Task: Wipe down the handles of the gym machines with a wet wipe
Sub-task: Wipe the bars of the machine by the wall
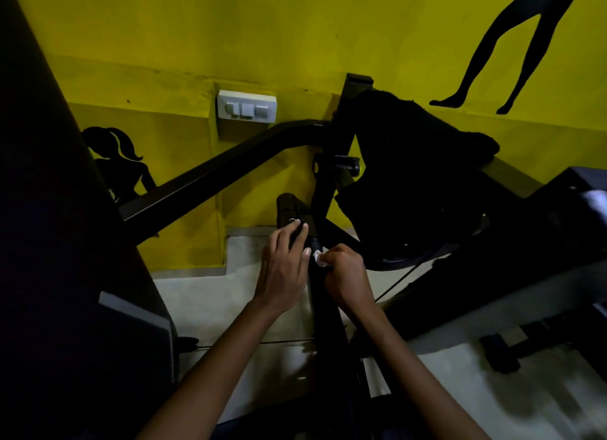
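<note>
Two bare forearms reaching up from btm edge toward centre; L hand (pixel 282 268) laid on dark handle (pixel 323 295), fingers fairly straight and together, fingertips (pixel 300 224) touching the cylindrical end cap (pixel 289 209) at the top of the bar; no curl round anything. R hand (pixel 346 275) just beside it on the other side of the bar, fingers bunched tight, clamped on a white wet wipe (pixel 319 257); only a small crumpled bit of wipe showing past the knuckles, pressed against the handle's upper part, right next to L thumb. Handle itself running from btm centre up to the cap, black, very dark, surface detail hard to make out.

Beneath and around: pale floor (pixel 210 295), thin cable (pixel 404 275) crossing at R; dark padded block (pixel 131 334) at lower L; black machine frame (pixel 525 275) w/ crossbars at R.

Further back: angled black steel beam (pixel 213 173) rising from L to a junction w/ a stub peg (pixel 346 163); dark cloth-like heap (pixel 417 157) draped over the frame at centre-R, too dark to identify.

Behind all: yellow wall (pixel 230 28); white switch plate (pixel 246 106) w/ three rockers; black figure silhouettes painted on — ponytailed one (pixel 115 157) at L, pair of legs (pixel 512 45) at upper R. No readable brand, label or lettering anywhere in view.
</note>
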`<action>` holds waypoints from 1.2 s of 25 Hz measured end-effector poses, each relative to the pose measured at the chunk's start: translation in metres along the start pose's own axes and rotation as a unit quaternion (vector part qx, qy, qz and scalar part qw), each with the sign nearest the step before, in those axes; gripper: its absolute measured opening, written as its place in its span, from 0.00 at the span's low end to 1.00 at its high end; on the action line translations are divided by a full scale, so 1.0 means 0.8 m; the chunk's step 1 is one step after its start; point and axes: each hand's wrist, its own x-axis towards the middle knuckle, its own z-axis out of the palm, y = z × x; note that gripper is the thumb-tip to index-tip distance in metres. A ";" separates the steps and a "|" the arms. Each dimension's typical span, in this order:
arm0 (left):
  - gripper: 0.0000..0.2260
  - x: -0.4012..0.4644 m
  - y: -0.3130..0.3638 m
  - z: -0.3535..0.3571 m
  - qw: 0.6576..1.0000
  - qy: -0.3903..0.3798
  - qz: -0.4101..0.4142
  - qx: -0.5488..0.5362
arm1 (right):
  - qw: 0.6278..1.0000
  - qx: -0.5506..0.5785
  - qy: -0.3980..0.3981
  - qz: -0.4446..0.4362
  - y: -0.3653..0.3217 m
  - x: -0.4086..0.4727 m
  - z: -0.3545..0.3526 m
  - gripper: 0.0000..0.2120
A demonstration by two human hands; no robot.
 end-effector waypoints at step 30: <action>0.23 -0.049 0.024 0.028 0.974 -0.068 -0.112 -0.185 | 0.988 0.139 0.054 0.038 -0.008 -0.123 -0.043 0.11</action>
